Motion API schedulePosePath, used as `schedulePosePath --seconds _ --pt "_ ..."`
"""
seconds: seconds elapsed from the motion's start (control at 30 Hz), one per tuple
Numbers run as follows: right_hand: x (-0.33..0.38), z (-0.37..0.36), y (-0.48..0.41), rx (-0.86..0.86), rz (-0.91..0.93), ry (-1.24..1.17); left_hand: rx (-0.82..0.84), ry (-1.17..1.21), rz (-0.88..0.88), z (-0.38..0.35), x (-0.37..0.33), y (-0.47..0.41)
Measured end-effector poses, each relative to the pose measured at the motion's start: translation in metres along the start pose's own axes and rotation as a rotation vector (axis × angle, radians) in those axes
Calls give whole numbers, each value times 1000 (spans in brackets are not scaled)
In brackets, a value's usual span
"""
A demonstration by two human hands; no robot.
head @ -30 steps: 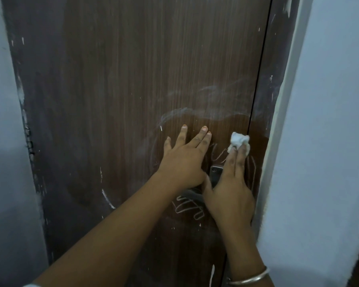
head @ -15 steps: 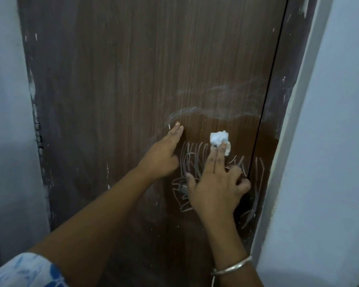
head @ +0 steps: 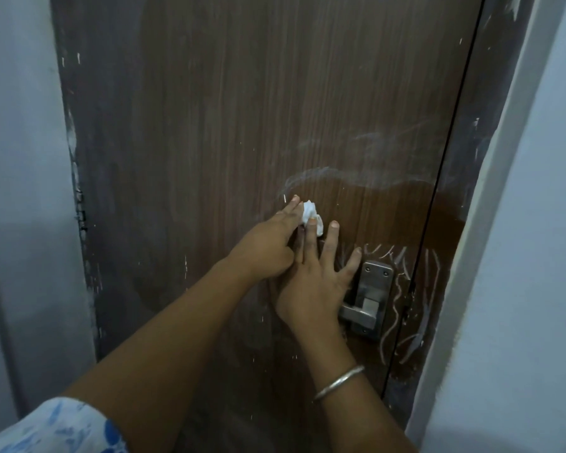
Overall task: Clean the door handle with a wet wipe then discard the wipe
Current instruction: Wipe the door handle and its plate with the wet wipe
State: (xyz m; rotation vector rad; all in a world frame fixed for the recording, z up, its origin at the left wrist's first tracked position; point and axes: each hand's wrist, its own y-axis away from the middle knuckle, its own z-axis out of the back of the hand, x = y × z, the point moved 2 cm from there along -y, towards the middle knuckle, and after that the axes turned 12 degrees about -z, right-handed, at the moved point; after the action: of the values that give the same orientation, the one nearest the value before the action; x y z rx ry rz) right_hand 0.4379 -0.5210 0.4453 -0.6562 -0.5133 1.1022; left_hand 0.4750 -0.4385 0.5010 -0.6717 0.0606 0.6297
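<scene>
Pressing the wet wipe [head: 310, 213] against the door [head: 209, 125] is the right hand [head: 311, 286]. Its fingers [head: 330, 238] are straight and spread, with one fingertip on the crumpled white wad. The left hand [head: 265, 246] lies alongside, stretched out and touching the wad's left edge. Its thumb is hidden, so I cannot tell whether it pinches the wipe or only steadies it.

Wipe location: on the door panel, up and left of the door handle [head: 361, 311] and apart from it. The handle is a steel lever on a screwed plate [head: 378, 273], partly hidden by the right palm.

Judgement, step in hand: the wipe sits on the panel, but the task asks for the handle. To do it well:
- Take a firm hold of the wad in one hand.
- Bring it down to the lever and wrap it round the bar.
- Rub along the bar's length, then over the plate.
- Keep the other hand off the lever.

Writing: white chalk scribbles [head: 397, 299] around the plate are loops and strokes only, with no words readable. No brand or label seen on handle or wipe.
</scene>
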Motion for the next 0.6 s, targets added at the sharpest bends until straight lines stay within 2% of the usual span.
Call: schedulePosePath --seconds 0.27,0.47,0.6 --pt "-4 3 0 8 37 -8 3 27 62 5 -6 1" --pt "-8 1 8 27 -36 -46 3 -9 76 3 -8 1" --pt "-4 -2 2 70 79 3 -26 -19 65 3 -10 2"
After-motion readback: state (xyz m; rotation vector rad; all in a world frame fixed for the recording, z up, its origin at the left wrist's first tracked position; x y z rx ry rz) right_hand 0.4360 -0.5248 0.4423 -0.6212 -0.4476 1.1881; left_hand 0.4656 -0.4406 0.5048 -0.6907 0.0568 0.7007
